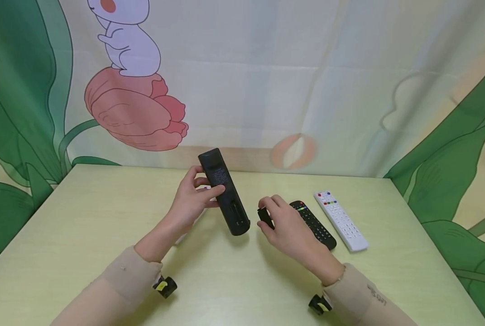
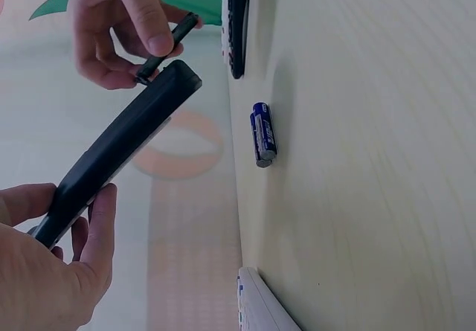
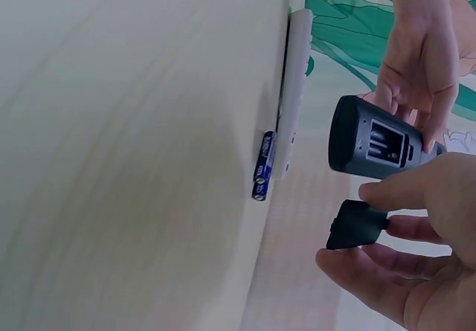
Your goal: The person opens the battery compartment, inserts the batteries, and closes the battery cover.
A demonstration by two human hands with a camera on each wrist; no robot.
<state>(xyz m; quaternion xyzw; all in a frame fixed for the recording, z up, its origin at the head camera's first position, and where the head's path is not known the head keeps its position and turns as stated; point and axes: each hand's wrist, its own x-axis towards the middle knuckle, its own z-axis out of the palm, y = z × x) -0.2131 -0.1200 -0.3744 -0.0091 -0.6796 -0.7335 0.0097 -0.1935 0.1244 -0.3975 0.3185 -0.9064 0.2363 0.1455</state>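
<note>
My left hand [image 1: 187, 203] grips a black remote control [image 1: 228, 206], tilted above the table with its back towards me. An uncovered battery compartment [image 3: 385, 142] shows dark slots in the right wrist view. Close to the remote's lower end, my right hand [image 1: 289, 228] pinches a small black battery cover [image 3: 355, 225] between thumb and fingers, apart from the remote. Two blue batteries [image 2: 263, 135] lie side by side on the table beneath; the head view does not show them.
Right of my right hand lie another black remote [image 1: 319, 230], partly covered by the hand, and a white remote [image 1: 342, 222]. A second white remote [image 3: 297, 85] lies behind my left hand. A printed curtain [image 1: 242, 90] hangs along the table's [image 1: 103, 217] far edge.
</note>
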